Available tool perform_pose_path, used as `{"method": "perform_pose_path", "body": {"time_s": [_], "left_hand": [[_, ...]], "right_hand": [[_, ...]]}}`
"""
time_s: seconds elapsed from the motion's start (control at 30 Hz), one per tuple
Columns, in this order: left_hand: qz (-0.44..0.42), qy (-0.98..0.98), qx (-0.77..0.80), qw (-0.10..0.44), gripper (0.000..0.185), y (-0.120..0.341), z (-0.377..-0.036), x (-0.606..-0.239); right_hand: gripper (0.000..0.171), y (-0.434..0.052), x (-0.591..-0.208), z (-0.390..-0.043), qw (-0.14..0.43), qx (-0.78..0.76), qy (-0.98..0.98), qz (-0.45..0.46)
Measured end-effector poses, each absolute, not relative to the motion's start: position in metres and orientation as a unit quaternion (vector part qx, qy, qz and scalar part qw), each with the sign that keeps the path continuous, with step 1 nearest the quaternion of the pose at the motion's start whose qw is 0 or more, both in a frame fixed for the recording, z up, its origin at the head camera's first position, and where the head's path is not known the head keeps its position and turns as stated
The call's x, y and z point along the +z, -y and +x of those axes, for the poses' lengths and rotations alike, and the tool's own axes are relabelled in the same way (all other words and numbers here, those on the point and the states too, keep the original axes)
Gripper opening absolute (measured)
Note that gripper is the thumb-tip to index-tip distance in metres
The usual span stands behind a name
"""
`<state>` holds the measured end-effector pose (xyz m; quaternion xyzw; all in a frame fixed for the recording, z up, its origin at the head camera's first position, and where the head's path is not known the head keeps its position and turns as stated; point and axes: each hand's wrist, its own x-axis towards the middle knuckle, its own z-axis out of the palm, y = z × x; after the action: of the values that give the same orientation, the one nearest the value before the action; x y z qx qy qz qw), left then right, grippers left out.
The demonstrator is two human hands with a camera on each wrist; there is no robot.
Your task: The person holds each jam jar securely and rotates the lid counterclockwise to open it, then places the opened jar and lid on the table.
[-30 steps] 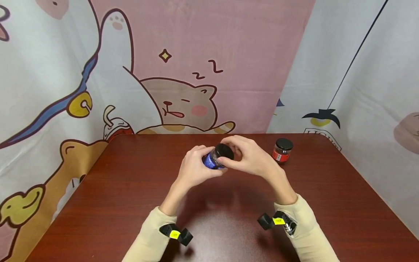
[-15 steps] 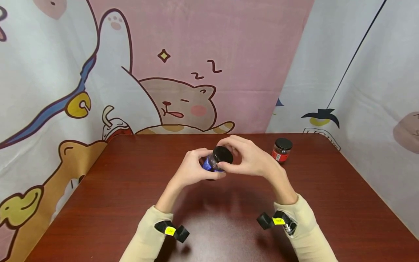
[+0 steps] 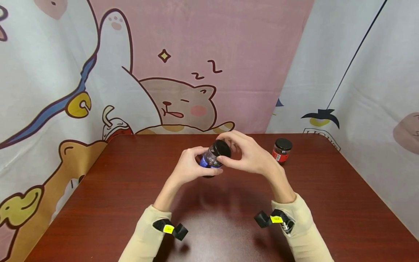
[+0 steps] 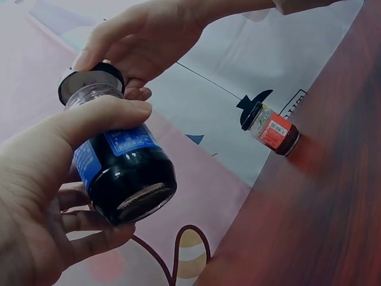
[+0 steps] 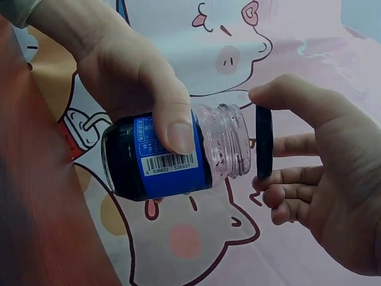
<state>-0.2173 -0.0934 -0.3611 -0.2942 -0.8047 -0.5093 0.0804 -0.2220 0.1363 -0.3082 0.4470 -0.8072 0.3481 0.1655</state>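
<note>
My left hand grips a glass jar with a blue label and dark contents, holding it tilted above the table. The thumb lies across the label in both wrist views. My right hand pinches the black lid by its edge, thumb on one side and fingers on the other. In the right wrist view a gap shows between the lid and the jar's threaded mouth. The pale inside of the lid faces the mouth in the left wrist view.
A second jar with a red label and black lid stands upright at the back right of the dark red wooden table. A printed cartoon curtain hangs behind the table and along its sides.
The lid has come off the jar's mouth, where it sat before. The jar has shifted slightly left and lower in my left hand's grip, while the right hand has risen a little.
</note>
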Motion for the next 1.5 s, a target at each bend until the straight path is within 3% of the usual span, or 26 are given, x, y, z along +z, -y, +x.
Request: {"method": "perform_pose_path", "body": {"time_s": [0.73, 1.5], "left_hand": [[-0.191, 0.820, -0.512, 0.170, 0.041, 0.116, -0.224, -0.357], [-0.135, 0.811, -0.531, 0.204, 0.043, 0.140, -0.231, -0.360]], "right_hand": [[0.050, -0.123, -0.315, -0.238, 0.175, 0.375, 0.813, 0.410], [0.054, -0.103, -0.330, -0.253, 0.139, 0.425, 0.821, 0.355]]}}
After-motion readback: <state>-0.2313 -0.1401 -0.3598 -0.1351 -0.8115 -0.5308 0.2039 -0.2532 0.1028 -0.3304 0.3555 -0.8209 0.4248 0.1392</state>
